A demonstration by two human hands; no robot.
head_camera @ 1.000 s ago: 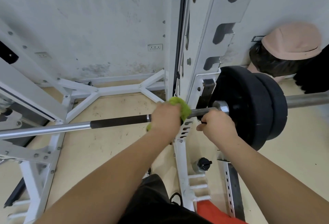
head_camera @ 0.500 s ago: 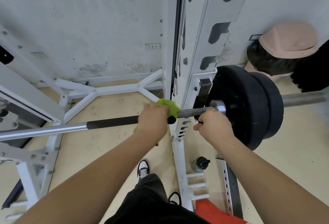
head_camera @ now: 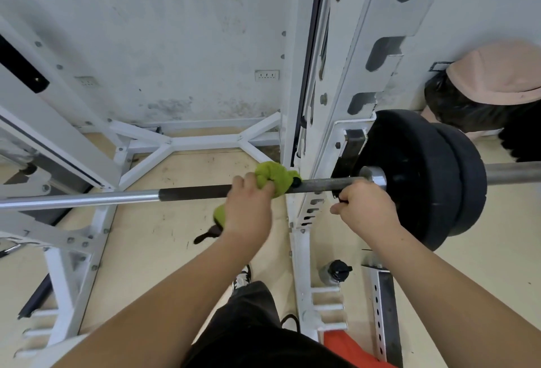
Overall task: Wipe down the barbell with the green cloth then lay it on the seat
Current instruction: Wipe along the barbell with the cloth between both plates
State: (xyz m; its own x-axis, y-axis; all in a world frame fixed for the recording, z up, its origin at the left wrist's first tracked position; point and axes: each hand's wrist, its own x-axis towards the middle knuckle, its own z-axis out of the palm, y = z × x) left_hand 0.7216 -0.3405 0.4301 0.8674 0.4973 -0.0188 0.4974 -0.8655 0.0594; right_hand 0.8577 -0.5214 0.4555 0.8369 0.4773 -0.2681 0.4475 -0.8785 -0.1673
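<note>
Fingers (head_camera: 265,184) of the L hand (head_camera: 248,206) are curled shut round the green cloth (head_camera: 273,176), which is wrapped over the barbell (head_camera: 190,192), so cloth sits betw. palm and bar; a loose tail of cloth hangs below the wrist side. R hand (head_camera: 366,206) is closed too, gripping the bar shaft just inboard of the collar, near the weight plates (head_camera: 409,171). Bar's long axis runs L–R across the view, roughly level, resting in the white rack upright (head_camera: 310,139), which stands betw. the two hands, w/ the cloth just beside it on its L. From the L fingers the unwiped run lies to the L: dark knurled stretch first, then bright chrome out to the frame edge. So the coming stroke, I'd judge, is a slide along that axis, L hand being the nearer and the only one w/ cloth; R hand looks to be steadying. Count: 1 barbell, 1 cloth, 2 hands, 2 black plates on the R sleeve; L end is out of view. Seat for laying the cloth isn't clearly visible. Further out: 1 dark bottle (head_camera: 335,271) on the floor (head_camera: 164,250) by the rack foot, and another person's head in a pink cap (head_camera: 494,75) at far R. Wiping seems under way; lay-down step not yet done.
</note>
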